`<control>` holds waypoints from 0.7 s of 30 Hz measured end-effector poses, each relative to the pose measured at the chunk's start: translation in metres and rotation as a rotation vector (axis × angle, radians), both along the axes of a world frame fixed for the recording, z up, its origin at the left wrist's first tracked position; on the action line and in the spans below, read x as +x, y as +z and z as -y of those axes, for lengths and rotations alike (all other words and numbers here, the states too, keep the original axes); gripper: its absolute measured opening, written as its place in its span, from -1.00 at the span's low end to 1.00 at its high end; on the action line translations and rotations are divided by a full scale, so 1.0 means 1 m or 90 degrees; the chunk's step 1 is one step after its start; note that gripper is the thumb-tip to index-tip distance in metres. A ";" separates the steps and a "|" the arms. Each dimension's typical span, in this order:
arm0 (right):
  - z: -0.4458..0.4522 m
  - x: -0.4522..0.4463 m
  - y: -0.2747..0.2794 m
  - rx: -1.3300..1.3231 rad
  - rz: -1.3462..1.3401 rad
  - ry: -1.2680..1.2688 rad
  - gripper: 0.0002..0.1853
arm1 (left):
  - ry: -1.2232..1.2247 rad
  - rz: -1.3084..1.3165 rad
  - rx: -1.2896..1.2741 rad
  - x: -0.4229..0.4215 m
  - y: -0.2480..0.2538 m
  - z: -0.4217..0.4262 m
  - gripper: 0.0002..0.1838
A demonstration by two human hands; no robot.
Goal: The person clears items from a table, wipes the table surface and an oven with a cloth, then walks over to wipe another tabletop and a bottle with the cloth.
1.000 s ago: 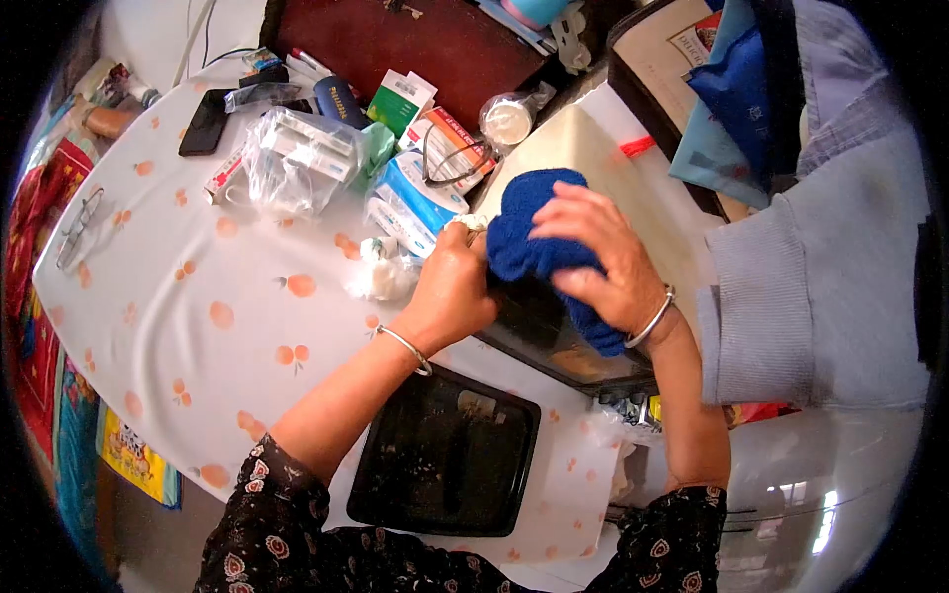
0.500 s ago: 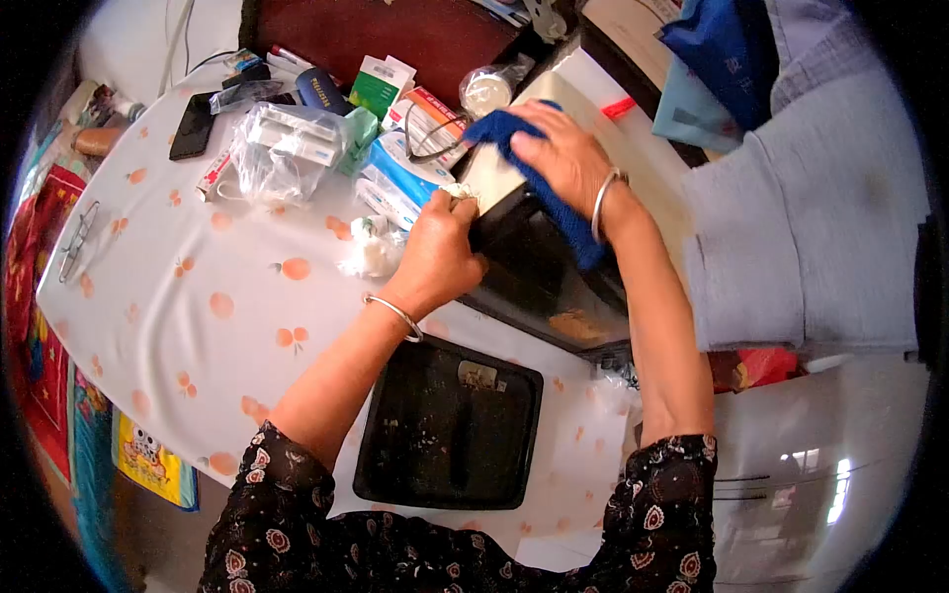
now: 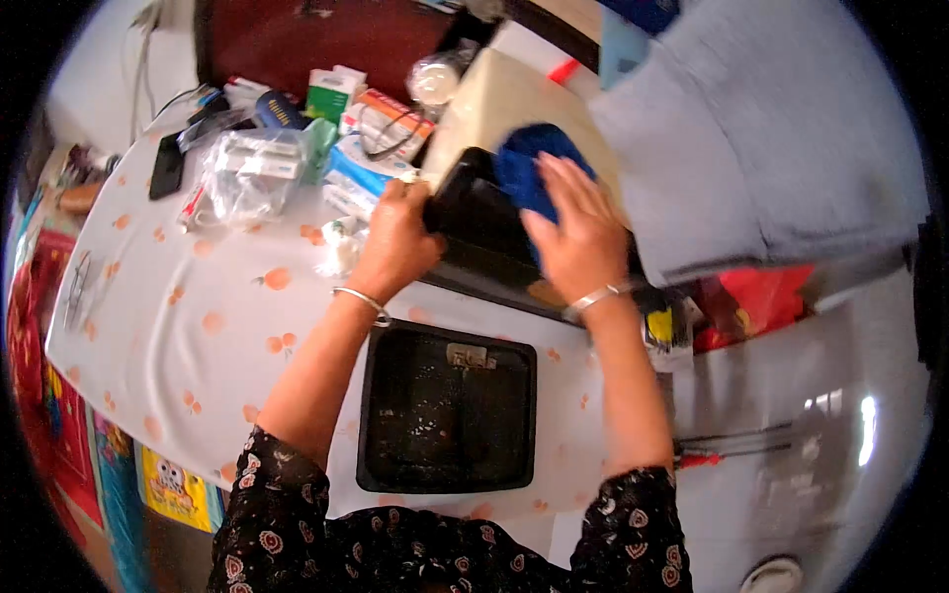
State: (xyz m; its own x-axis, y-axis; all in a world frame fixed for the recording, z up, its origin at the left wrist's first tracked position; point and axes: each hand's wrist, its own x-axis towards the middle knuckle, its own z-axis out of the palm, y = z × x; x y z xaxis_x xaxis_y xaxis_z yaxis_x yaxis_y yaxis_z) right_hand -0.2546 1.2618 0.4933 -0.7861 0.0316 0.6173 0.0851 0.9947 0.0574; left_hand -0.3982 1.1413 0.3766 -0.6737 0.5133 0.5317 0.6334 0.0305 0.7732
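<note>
A boxy appliance (image 3: 506, 104) with a cream body and a dark, glossy front stands tilted at the table's back; its exact kind I cannot tell. My left hand (image 3: 397, 242) is closed around its near left corner, with the fingertips partly hidden. On the dark front, my right hand (image 3: 578, 237) presses a blue cloth (image 3: 529, 168), its fingers over the cloth and slightly blurred. Closer to my body, a black rectangular tray (image 3: 450, 410) lies flat, with pale specks and a small light patch at its far edge.
Left of the appliance are a blue-and-white box (image 3: 361, 178), an orange-and-white box (image 3: 390, 119), a clear plastic bag (image 3: 252, 178) and crumpled white tissue (image 3: 339, 247). A phone (image 3: 166, 166) and glasses (image 3: 77, 287) lie further left. Grey fabric (image 3: 751, 138) hangs at the right.
My right hand has brought the blue cloth from the cream top edge down onto the dark front. My left hand keeps its hold on the corner. The view has shifted slightly.
</note>
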 end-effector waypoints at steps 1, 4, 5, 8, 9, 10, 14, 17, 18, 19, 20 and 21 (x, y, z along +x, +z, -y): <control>0.011 -0.010 0.001 0.056 0.006 0.002 -0.47 | 0.001 -0.023 0.003 -0.001 -0.001 -0.002 -0.61; 0.038 -0.029 0.003 0.140 -0.025 0.066 -0.30 | 0.027 -0.088 0.023 -0.005 -0.006 -0.008 -0.64; 0.036 -0.028 -0.002 0.121 -0.028 0.054 -0.30 | 0.004 -0.104 0.057 -0.004 -0.005 -0.009 -0.66; 0.030 -0.010 -0.010 0.044 -0.038 0.049 -0.39 | -0.013 -0.067 0.002 -0.004 -0.002 -0.004 -0.68; 0.024 -0.001 -0.012 0.015 -0.048 0.046 -0.42 | 0.005 -0.071 -0.026 -0.005 -0.004 -0.005 -0.64; 0.018 0.009 -0.014 -0.013 -0.059 0.043 -0.45 | -0.002 -0.066 -0.031 -0.005 -0.003 -0.004 -0.61; -0.020 0.059 -0.013 -0.042 -0.024 -0.073 -0.63 | -0.065 -0.034 -0.036 -0.012 -0.010 0.004 -0.46; -0.040 0.086 -0.007 -0.048 -0.041 -0.157 -0.57 | -0.058 -0.004 0.061 -0.027 -0.011 0.022 -0.41; -0.045 0.091 -0.005 -0.032 -0.041 -0.188 -0.58 | -0.041 0.005 0.109 -0.029 -0.007 0.028 -0.39; -0.051 0.094 -0.005 -0.025 -0.050 -0.208 -0.57 | -0.023 0.004 0.087 -0.024 0.017 0.038 -0.44; -0.058 0.096 -0.006 -0.018 -0.059 -0.223 -0.57 | -0.001 -0.049 0.096 -0.022 0.035 0.043 -0.51; -0.066 0.099 -0.008 -0.035 -0.070 -0.248 -0.56 | 0.012 -0.065 0.098 -0.017 0.056 0.047 -0.55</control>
State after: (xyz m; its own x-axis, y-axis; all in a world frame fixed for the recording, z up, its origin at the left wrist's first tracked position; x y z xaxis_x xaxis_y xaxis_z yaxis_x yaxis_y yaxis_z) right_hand -0.1557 1.3276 0.4852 -0.6385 0.3489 0.6860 0.4588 0.8882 -0.0247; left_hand -0.4149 1.0938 0.4325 -0.6213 0.4090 0.6684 0.7088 -0.0704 0.7019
